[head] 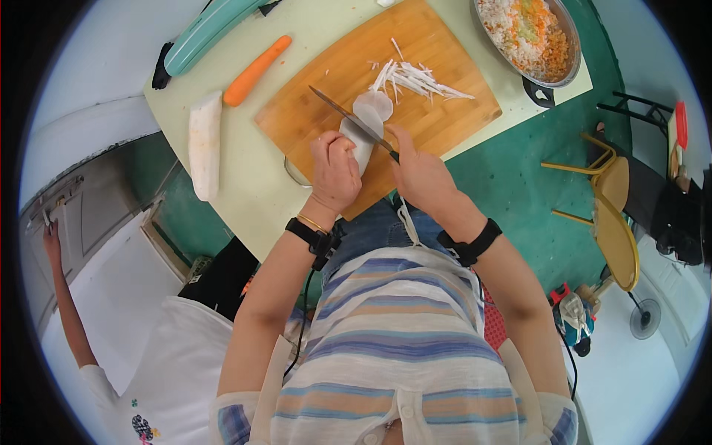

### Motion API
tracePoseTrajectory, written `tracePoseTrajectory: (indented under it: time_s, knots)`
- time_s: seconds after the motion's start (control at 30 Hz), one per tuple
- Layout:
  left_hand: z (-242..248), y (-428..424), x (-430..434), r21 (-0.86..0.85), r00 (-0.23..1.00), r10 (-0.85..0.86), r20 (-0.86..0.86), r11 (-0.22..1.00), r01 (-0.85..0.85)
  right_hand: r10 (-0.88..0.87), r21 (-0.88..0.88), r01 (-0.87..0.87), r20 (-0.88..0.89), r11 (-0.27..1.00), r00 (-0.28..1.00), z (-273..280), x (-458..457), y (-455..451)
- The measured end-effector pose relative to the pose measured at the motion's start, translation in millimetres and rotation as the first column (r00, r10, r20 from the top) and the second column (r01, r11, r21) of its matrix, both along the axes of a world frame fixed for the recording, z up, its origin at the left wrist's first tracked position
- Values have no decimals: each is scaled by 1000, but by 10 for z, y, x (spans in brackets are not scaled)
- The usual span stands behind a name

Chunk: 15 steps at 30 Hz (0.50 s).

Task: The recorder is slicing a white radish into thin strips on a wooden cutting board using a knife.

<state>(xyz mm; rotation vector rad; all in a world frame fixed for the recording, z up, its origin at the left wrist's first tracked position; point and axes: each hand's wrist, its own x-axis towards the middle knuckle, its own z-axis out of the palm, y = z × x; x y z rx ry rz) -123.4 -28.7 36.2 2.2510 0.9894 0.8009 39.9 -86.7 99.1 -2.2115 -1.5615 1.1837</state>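
Note:
My right hand [424,177] grips the dark handle of a kitchen knife [350,115], its blade pointing up and left across a peeled white radish [362,151]. With bent fingers, my left hand [337,169] holds the radish down on the wooden cutting board [311,105]. Thin round radish slices [374,105] lie overlapped just beyond the blade. A loose pile of white radish shreds [417,79] is spread farther up the board. The blade crosses the radish near its cut end; how deep it sits I cannot tell.
Left of the board are a carrot [257,71] and another peeled white radish [204,146]. A pot of shredded vegetables [531,36] stands at the table's right corner, a teal case [214,33] at its far left. A person [167,356] stands to my left; a yellow chair [614,222] is right.

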Motion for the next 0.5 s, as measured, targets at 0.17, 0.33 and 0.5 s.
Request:
tracePoseTrajectory:
  time_s: [0.17,0.33,0.5]
  knots:
    - [3,9,17,43,1000,5,-19,999,-4,98,86,-97,2,992,995,180,86,-45]
    - [-72,-6,27,-7,996,19,-85,1000,-19,264,181,-288,145,940,954,340,89,-284]
    - [-117,-1,21,2,996,25,-86,1000,-25,246,155,-281,213,947,946,439,70,-411]
